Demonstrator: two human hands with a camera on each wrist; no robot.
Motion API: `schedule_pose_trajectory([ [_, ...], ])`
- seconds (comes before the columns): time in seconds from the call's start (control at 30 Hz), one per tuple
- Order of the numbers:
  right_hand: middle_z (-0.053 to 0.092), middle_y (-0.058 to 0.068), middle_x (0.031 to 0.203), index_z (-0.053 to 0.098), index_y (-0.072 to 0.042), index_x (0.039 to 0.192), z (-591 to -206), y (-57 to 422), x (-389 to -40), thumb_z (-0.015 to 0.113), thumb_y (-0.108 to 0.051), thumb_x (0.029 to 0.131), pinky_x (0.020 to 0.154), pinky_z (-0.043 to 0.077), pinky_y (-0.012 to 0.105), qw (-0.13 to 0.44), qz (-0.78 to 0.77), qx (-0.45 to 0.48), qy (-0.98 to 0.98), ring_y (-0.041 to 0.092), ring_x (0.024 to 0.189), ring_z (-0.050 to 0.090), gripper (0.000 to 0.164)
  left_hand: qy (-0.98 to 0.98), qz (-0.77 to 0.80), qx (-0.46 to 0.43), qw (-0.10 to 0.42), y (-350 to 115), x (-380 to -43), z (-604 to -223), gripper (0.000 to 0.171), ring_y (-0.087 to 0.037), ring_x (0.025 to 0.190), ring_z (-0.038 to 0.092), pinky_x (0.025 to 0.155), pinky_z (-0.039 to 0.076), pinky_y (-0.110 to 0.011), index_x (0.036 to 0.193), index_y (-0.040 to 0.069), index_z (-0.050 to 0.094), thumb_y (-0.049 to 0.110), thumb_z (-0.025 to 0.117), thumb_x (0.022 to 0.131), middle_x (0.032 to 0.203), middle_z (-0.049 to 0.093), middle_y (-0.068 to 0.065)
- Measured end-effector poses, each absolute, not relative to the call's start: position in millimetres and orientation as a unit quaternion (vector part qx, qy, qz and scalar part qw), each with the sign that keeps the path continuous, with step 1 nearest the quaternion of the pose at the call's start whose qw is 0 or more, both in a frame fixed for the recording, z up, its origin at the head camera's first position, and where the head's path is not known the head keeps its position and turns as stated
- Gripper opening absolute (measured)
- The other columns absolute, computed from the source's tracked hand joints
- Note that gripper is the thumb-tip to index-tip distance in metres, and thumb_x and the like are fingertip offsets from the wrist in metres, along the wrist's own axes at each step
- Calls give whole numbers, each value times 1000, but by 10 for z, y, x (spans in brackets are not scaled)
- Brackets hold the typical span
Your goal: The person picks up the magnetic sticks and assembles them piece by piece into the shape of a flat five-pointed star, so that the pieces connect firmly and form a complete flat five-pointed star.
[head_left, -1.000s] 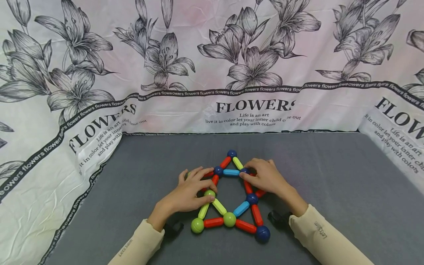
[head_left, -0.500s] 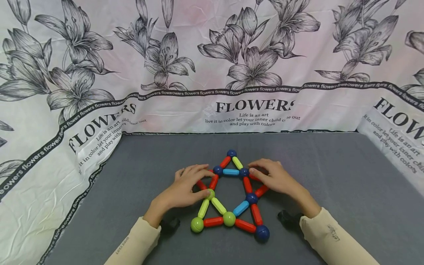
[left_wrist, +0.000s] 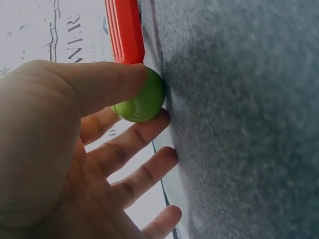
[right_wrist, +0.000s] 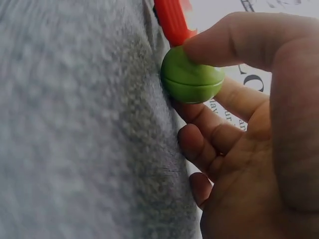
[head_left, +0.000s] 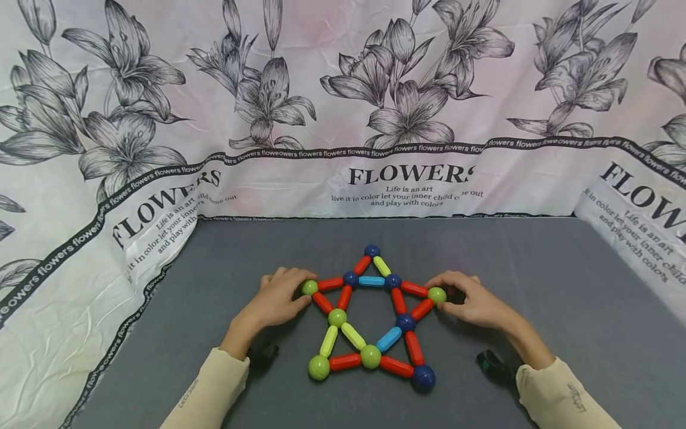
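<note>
A flat star of magnetic rods and balls lies on the grey table. My left hand (head_left: 276,297) pinches the green ball (head_left: 309,288) at its left point, thumb on one side and fingers on the other, as the left wrist view shows. At the right point, my right hand (head_left: 474,299) holds another green ball (head_left: 437,295) between thumb and fingers; a red rod (right_wrist: 174,22) meets that ball in the right wrist view. Blue balls sit at the top point (head_left: 372,251) and lower right point (head_left: 424,378), a green ball (head_left: 318,367) at the lower left.
The grey table (head_left: 257,244) runs back to a flower-printed cloth (head_left: 300,185) hanging behind and along the left side. A dark wrist device (head_left: 495,366) sits under the right wrist, another (head_left: 264,353) under the left.
Both hands have moved outward from the inner balls to the star's left and right points, where each now holds a green ball. The star looks nearly unmoved.
</note>
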State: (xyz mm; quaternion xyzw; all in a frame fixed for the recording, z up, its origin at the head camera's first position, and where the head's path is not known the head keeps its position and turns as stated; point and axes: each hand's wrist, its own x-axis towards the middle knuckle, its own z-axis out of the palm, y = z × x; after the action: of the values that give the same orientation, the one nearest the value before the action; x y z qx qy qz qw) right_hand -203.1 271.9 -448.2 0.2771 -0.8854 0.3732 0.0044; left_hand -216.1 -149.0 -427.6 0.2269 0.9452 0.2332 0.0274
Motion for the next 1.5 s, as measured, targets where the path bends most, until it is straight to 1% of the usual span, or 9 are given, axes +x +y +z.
schedule_pose_trajectory([
  [0.13,66,-5,105,70,-18,119,-4560,2711,-2022,74,-10,89,77,22,32,26,385,276,-880,9,88,51,31,948,227,220,30,-1501,-2165,-4284,39,-29,120,52,96,33,-56,134,19,63,22,71,95,138,63,-4],
  [0.33,66,-6,104,70,-16,120,-4624,2708,-2035,75,-7,88,78,22,31,51,402,273,-873,9,86,50,34,947,237,214,36,-1540,-2176,-4277,39,-28,120,51,96,31,-57,131,20,65,22,73,94,136,64,-4],
  [0.67,67,-4,104,70,-15,119,-4674,2682,-2025,76,-5,86,78,21,31,71,409,270,-869,8,85,50,34,947,234,215,41,-1557,-2178,-4285,36,-28,120,51,93,31,-55,129,22,65,23,73,94,135,64,-3],
  [0.83,64,-6,99,71,-14,118,-4683,2665,-2018,76,-7,86,77,21,30,81,409,260,-871,7,84,47,33,949,231,211,46,-1563,-2184,-4281,35,-30,121,50,93,31,-55,128,21,64,23,72,94,134,63,-4],
  [0.97,63,-6,96,71,-12,118,-4682,2650,-2009,77,-7,86,76,21,29,92,407,251,-873,7,82,46,33,950,228,207,49,-1562,-2192,-4285,34,-33,126,47,93,31,-57,128,21,64,23,71,94,136,60,-6],
  [1.17,62,-7,94,71,-10,117,-4675,2642,-2004,77,-7,85,76,21,29,96,408,250,-873,7,81,46,33,950,228,207,56,-1562,-2182,-4274,36,-37,133,44,98,29,-62,129,20,62,23,70,94,142,56,-8],
  [1.3,64,-7,95,71,-10,117,-4679,2646,-2015,78,-6,84,77,21,29,99,407,258,-871,7,81,47,33,950,227,209,59,-1569,-2179,-4262,35,-36,134,44,99,29,-64,128,20,63,23,71,94,143,56,-7],
  [1.5,67,-6,98,72,-13,115,-4705,2663,-2028,79,-5,83,78,22,29,103,405,274,-866,6,81,49,33,950,220,211,65,-1580,-2177,-4253,32,-36,133,45,99,29,-64,125,22,63,22,71,94,140,57,-6],
])
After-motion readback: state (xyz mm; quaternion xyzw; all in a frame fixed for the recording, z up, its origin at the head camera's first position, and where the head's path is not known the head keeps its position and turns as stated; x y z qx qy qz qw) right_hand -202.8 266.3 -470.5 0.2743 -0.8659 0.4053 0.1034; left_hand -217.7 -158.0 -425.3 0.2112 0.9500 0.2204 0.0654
